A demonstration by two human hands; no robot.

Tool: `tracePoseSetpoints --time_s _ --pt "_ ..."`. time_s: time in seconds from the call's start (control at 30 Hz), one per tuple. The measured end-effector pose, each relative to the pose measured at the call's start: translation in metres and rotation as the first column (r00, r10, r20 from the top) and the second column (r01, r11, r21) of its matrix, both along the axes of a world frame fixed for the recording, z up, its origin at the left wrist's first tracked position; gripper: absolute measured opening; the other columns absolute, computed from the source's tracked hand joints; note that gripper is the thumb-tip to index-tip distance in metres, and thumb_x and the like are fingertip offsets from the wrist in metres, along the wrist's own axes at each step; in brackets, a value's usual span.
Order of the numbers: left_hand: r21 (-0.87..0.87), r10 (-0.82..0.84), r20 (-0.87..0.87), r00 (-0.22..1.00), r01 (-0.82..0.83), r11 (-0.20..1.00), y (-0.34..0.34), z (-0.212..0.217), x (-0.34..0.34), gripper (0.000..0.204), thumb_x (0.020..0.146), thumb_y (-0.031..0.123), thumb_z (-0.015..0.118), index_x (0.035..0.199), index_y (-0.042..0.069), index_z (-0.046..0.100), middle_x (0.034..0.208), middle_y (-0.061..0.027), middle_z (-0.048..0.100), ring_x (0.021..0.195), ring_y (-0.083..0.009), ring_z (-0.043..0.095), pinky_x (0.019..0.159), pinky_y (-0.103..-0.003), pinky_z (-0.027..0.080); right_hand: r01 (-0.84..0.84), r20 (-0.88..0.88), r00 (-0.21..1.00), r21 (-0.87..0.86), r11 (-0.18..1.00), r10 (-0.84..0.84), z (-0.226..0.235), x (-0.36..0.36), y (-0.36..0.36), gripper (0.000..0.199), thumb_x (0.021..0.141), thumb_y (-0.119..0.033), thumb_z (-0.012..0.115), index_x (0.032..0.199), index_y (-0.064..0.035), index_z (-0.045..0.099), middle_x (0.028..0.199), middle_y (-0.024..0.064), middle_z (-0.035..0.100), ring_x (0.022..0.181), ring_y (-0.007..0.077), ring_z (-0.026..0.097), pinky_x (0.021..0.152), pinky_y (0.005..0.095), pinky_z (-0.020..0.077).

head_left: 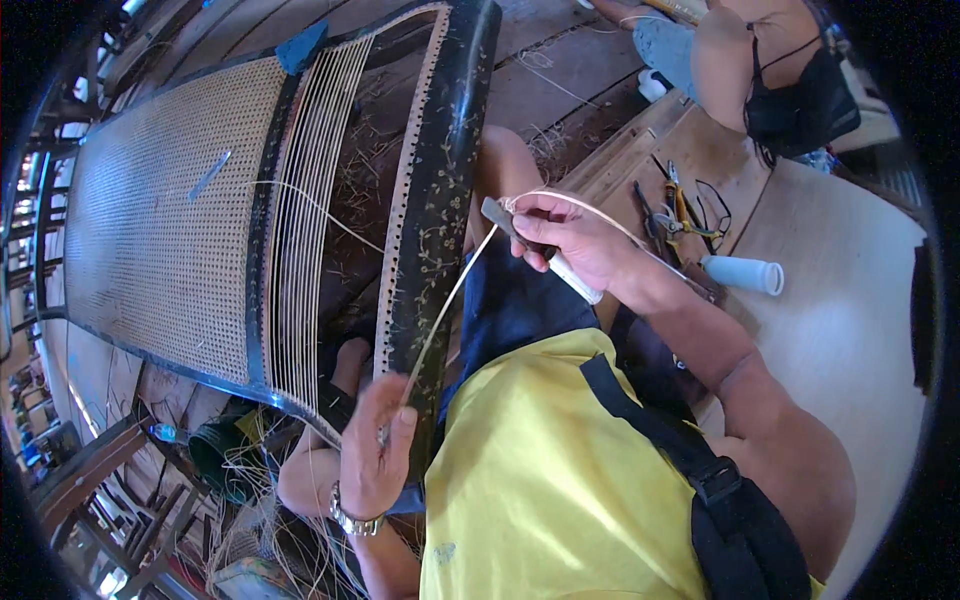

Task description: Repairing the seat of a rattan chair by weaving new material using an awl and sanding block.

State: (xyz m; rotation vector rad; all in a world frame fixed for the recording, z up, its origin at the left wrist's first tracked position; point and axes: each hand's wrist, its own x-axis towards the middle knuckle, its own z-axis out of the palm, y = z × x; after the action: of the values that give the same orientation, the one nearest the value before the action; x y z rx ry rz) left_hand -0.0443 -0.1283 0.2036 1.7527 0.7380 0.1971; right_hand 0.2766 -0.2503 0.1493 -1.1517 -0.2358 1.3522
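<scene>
The bare left hand, at near left, is slightly blurred, its fingers pointing to the far side and its thumb upright along the right edge. The left forearm rises from the near edge. Farther off and to the right, the bare right hand has its fingers curled in a grip; the right forearm slants toward a bent elbow.

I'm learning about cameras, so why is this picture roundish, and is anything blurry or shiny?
Head view: a fisheye lens gives the round black border and bends straight edges near it; the left hand looks a little smeared, the right hand clearer; glare brightens the dark frame near its top.
</scene>
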Motion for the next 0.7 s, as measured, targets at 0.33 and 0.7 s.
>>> tracePoseSetpoints --time_s 0.33,0.7 --pt "-0.379 -0.063 -0.078 0.995 0.029 0.925 0.015 -0.023 0.130 0.020 0.098 0.019 0.060 0.100 -0.001 0.064 0.080 -0.0164 0.067 0.063 -0.0281 0.062 0.061 -0.035 0.050 -0.042 -0.117 0.992 0.020 0.999 0.044 0.016 -0.033 0.008 0.025 0.099 -0.011 0.058 0.122 -0.0017 0.060 0.090 0.0055 0.064 0.074 0.0116 0.060 0.062 0.0235 0.0485" --pt "-0.164 -0.090 0.032 0.995 0.094 0.982 0.008 -0.026 0.122 0.024 0.100 0.020 0.058 0.086 0.002 0.065 0.057 -0.0003 0.049 0.054 -0.0057 0.044 0.049 -0.026 0.034 -0.546 0.310 0.815 0.124 0.829 0.490 0.029 0.018 -0.004 0.063 0.094 -0.006 0.063 0.151 -0.0050 0.035 0.080 0.0007 0.064 0.064 0.0068 0.056 0.059 0.0214 0.0455"
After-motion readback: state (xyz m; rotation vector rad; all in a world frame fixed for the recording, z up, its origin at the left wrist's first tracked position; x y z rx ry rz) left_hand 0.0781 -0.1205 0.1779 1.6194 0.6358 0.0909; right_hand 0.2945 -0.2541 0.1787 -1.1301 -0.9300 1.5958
